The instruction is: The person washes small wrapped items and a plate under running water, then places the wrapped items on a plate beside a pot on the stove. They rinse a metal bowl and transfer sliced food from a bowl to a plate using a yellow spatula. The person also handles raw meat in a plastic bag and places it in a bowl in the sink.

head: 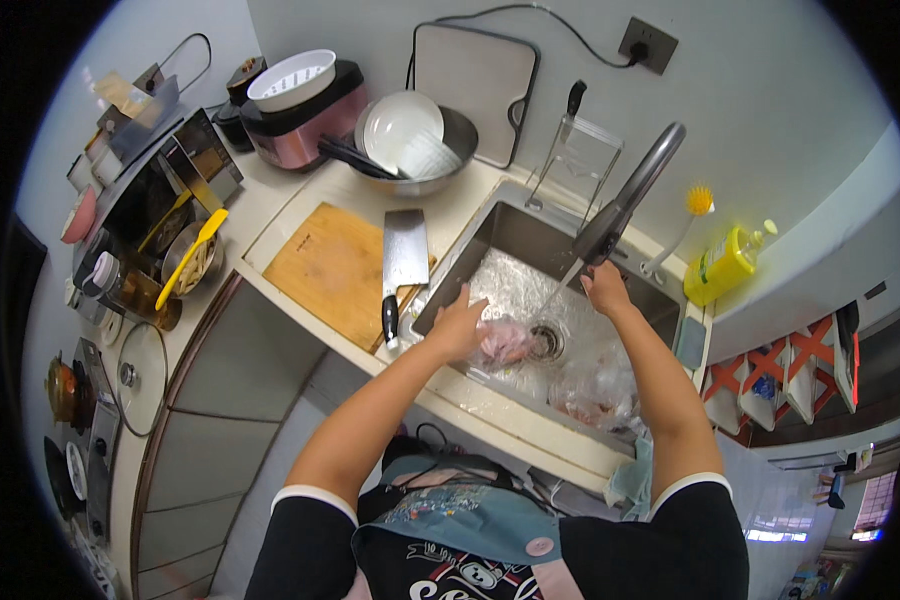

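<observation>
Water runs from a grey pull-down faucet [621, 199] into a stainless steel sink [529, 259]. At the faucet's head is my right hand [607, 289], its fingers against the underside; part of them is hidden. Over the sink's left side, my left hand [459, 326] has its fingers spread beside pinkish raw meat in a clear plastic bag [506, 341]; whether it grips the bag cannot be made out. Near it lies the drain [547, 341]. Another clear bag with reddish contents [592, 397] rests at the sink's lower right.
A cleaver [405, 251] lies partly over a wooden cutting board [330, 270] left of the sink. Behind are a metal bowl with dishes [461, 139] and a wire rack [577, 161]. A yellow soap bottle [720, 262] and a dish brush [679, 232] stand on the right.
</observation>
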A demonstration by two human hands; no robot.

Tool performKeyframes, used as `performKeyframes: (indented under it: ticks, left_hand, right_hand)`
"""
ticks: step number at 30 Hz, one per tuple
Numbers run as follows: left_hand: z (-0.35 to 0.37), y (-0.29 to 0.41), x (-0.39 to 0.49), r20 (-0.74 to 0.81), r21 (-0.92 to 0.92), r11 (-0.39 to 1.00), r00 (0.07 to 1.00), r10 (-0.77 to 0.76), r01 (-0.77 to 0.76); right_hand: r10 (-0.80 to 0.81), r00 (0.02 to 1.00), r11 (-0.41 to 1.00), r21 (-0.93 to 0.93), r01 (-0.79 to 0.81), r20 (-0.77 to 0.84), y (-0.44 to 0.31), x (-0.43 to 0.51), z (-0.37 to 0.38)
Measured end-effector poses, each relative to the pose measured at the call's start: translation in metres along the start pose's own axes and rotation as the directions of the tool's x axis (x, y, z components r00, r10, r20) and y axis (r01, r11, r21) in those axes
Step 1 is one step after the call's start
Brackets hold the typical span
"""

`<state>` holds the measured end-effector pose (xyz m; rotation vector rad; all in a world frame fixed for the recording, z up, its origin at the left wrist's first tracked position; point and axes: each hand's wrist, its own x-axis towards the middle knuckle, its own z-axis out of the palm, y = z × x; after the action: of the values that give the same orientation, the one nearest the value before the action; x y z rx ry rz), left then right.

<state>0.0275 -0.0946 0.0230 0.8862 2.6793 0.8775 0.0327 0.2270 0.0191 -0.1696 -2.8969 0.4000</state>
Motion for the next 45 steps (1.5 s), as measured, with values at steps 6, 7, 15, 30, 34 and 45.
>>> performKeyframes:
  ticks: [6, 7, 15, 30, 34, 45]
  left_hand:
    - [-0.022, 0.003, -0.017, 0.117, -0.153, 0.988, 0.993, -0.004, 0.022]
    - [-0.025, 0.002, -0.018, 0.113, -0.163, 0.986, 0.993, -0.016, 0.035]
    - [-0.018, -0.011, -0.024, 0.102, -0.165, 0.986, 0.995, 0.005, 0.012]
    - [-0.039, 0.145, -0.053, -0.560, 0.235, 0.768, 0.562, 0.608, -0.596]
    - [-0.058, 0.122, -0.051, -0.493, 0.477, 0.523, 0.277, 0.825, -0.707]
    - [-0.051, -0.026, -0.144, -0.199, 0.150, 0.928, 0.909, 0.367, -0.342]
  right_hand:
    - [0.054, 0.997, 0.985, -0.167, -0.043, 0.061, 0.048, 0.045, 0.014]
    - [0.018, 0.998, 0.993, -0.117, -0.011, 0.063, 0.053, 0.049, 0.018]
    - [0.034, 0.996, 0.998, -0.046, -0.038, -0.081, 0.064, 0.064, 0.009]
    - [-0.313, 0.834, -0.136, 0.847, -0.513, 0.455, -0.150, -0.097, -0.157]
    - [-0.141, 0.832, -0.142, 0.821, -0.553, 0.536, -0.147, -0.100, -0.088]
    - [-0.527, 0.787, -0.222, 0.842, -0.492, 0.321, -0.206, -0.088, -0.151]
